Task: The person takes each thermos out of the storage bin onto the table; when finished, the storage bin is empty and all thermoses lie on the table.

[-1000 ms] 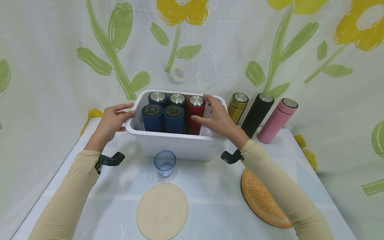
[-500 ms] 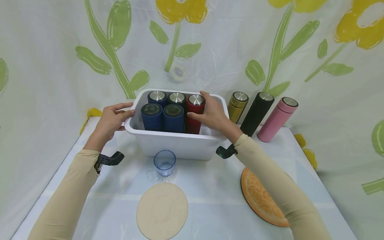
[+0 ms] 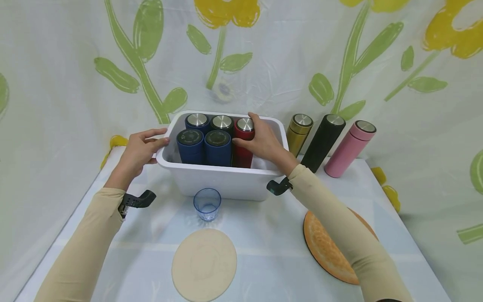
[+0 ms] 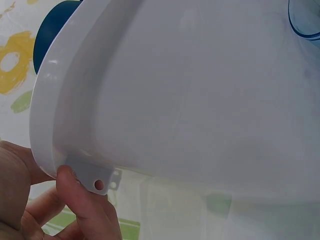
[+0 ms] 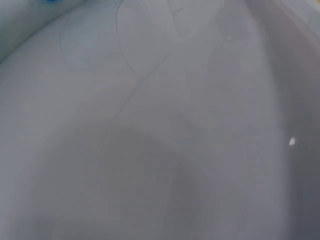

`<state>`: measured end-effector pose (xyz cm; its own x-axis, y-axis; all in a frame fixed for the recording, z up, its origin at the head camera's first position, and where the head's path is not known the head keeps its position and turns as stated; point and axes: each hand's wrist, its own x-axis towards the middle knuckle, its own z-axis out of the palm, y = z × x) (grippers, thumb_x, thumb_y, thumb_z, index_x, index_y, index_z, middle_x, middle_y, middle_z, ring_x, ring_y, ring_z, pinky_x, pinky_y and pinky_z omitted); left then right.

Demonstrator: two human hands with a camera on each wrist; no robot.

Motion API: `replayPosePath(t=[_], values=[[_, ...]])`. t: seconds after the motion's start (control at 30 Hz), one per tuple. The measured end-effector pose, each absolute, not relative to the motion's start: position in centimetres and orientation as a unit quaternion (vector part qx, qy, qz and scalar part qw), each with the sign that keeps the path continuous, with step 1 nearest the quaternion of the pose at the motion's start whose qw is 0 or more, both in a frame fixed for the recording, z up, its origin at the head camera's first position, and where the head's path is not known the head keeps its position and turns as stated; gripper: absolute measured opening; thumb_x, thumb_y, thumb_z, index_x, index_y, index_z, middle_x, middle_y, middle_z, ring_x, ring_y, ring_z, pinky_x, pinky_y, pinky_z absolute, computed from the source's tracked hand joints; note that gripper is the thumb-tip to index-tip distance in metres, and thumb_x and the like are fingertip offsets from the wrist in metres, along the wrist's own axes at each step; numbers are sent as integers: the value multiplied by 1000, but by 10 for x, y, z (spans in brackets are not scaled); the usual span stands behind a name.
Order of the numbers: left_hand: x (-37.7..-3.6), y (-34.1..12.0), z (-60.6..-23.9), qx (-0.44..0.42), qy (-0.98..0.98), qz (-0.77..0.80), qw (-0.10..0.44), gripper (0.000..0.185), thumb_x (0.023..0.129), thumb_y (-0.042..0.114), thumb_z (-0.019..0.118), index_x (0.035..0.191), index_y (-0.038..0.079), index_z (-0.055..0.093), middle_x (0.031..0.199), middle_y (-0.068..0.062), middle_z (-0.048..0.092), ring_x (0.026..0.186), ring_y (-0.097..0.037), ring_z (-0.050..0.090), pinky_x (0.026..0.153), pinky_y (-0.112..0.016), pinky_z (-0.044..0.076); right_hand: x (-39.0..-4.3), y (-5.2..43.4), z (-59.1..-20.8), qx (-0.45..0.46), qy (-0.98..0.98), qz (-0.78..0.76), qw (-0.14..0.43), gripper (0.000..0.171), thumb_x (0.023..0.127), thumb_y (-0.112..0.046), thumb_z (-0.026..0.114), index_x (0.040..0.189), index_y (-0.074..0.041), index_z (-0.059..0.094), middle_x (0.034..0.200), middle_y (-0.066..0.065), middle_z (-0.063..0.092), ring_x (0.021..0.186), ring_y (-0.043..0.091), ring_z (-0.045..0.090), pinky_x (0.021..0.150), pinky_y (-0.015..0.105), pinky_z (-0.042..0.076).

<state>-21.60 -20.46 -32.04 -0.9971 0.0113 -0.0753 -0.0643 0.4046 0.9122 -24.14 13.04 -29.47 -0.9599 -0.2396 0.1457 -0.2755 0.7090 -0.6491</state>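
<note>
My left hand grips the left end of a white plastic bin. In the left wrist view, thumb and fingers pinch the bin's rim by a small handle tab. Inside the bin stand several thermos bottles: two dark blue ones with black tops in front, a blue and a dark one with silver lids behind. A red thermos is at their right. My right hand reaches into the bin and holds that red thermos, thumb at its left and fingers behind. The right wrist view shows only blurred white bin wall.
Right of the bin stand a gold thermos, a tall black thermos and a pink thermos. A blue-tinted glass is in front of the bin. A beige round mat and an orange-brown round mat lie nearer.
My right hand has moved left, from the red thermos's right side to close around it. The left hand stays at the bin's rim.
</note>
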Motion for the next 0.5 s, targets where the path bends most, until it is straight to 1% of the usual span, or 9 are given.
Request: replayPosePath(t=[0.1, 0.27, 0.5], values=[[-216, -205, -320, -16, 837, 546, 34, 55, 102, 32, 60, 152, 16, 45, 140, -22, 55, 112, -34, 57, 69, -25, 55, -243, 130, -296, 139, -924, 356, 24, 90, 89, -34, 77, 156, -7, 24, 142, 17, 48, 128, 29, 49, 104, 40, 44], [-215, -205, -320, -15, 839, 543, 35, 55, 102, 32, 59, 152, 16, 45, 140, -21, 55, 111, -33, 57, 69, -25, 55, -244, 131, -298, 152, -921, 356, 33, 84, 89, -32, 77, 153, -6, 30, 138, 17, 52, 124, 29, 52, 103, 40, 45], [-216, -205, -320, -20, 838, 544, 36, 55, 102, 32, 60, 152, 16, 45, 140, -22, 54, 110, -32, 57, 68, -25, 55, -240, 132, -297, 175, -913, 367, 38, 70, 89, -27, 79, 143, -6, 39, 131, 14, 57, 117, 27, 58, 97, 39, 49]])
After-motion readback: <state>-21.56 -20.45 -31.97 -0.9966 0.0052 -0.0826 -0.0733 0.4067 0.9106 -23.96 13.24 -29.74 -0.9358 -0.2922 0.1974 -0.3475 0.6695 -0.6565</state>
